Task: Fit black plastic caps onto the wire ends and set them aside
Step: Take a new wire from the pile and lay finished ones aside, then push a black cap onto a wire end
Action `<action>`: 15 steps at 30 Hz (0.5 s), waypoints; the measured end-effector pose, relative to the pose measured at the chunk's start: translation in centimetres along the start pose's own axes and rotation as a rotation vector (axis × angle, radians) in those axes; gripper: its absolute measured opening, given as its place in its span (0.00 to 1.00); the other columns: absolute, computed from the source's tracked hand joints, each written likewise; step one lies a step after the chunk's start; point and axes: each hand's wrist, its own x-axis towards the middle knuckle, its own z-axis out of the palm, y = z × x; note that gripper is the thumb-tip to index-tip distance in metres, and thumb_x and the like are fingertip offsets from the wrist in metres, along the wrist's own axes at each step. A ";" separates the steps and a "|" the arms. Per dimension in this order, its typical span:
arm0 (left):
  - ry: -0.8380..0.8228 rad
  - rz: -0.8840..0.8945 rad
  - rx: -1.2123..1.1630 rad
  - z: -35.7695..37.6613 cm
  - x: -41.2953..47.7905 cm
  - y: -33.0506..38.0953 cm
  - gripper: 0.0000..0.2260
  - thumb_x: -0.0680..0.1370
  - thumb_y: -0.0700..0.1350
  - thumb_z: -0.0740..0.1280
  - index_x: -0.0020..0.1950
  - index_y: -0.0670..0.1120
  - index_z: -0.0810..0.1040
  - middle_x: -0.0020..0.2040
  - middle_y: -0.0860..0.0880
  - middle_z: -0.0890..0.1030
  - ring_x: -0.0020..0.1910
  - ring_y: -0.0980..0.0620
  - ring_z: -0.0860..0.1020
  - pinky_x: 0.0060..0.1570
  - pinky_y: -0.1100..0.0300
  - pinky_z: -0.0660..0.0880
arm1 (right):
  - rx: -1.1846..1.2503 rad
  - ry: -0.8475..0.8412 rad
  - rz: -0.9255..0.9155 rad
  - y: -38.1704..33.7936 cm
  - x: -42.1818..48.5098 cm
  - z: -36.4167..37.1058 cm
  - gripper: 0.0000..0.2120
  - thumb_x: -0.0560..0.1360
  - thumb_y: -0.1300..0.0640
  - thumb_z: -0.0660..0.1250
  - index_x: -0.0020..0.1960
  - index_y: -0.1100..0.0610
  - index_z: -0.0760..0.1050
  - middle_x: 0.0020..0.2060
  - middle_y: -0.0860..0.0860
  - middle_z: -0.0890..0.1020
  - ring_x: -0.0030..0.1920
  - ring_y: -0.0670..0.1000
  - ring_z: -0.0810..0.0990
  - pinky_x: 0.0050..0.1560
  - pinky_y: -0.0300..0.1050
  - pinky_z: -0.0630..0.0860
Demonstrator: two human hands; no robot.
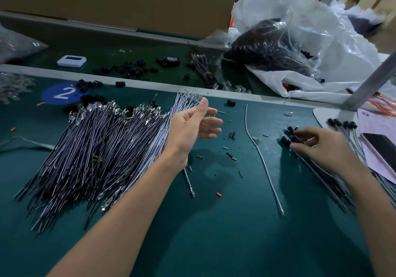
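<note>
Green tabletop (214, 234) seen from the head view, strewn with wire work. Heaped at left: a large pile of uncapped wires (96, 148), clear tips fanned toward the far edge, plainly the bulk of the job left. Lying at right: a much smaller bundle of capped wires (317, 169), black caps (288, 137) clustered at its near-centre end, judged to be the finished share, set aside. Left hand (190, 131) raised just beside the big pile, palm turned inward, fingers spread, holding nothing that can be made out. Right hand (321, 146) resting on the capped bundle, fingertips pressed together at the capped ends, apparently pinching one capped wire, though blur hides the exact hold. Between the hands: one loose wire (260, 154) lying alone, plus small scraps. Scattered loose caps (128, 68) farther back, near a roll of tape (171, 61) and a white gadget (71, 61). Judged early in the task: a small part capped, most of the pile untouched.
</note>
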 end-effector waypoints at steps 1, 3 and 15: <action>-0.002 -0.002 0.005 0.0 0.0 0.0 0.19 0.80 0.55 0.63 0.50 0.41 0.82 0.42 0.42 0.86 0.37 0.47 0.84 0.35 0.61 0.79 | -0.013 -0.005 0.013 0.1 -0.3 0.1 0.20 0.68 0.57 0.78 0.58 0.57 0.80 0.41 0.52 0.82 0.39 0.49 0.80 0.47 0.42 0.72; -0.006 -0.004 0.018 0.0 0.0 -0.1 0.18 0.80 0.55 0.63 0.50 0.41 0.82 0.42 0.42 0.86 0.37 0.47 0.84 0.35 0.61 0.79 | -0.060 -0.013 0.040 0.2 -0.7 0.5 0.22 0.68 0.60 0.78 0.60 0.57 0.79 0.43 0.54 0.83 0.39 0.51 0.80 0.49 0.43 0.73; 0.006 -0.001 0.036 -0.1 0.0 0.0 0.19 0.80 0.56 0.63 0.50 0.40 0.83 0.42 0.42 0.86 0.37 0.46 0.84 0.35 0.60 0.80 | -0.076 0.075 -0.084 -1.6 -0.3 1.6 0.23 0.70 0.70 0.67 0.64 0.60 0.75 0.44 0.55 0.81 0.40 0.54 0.79 0.50 0.46 0.76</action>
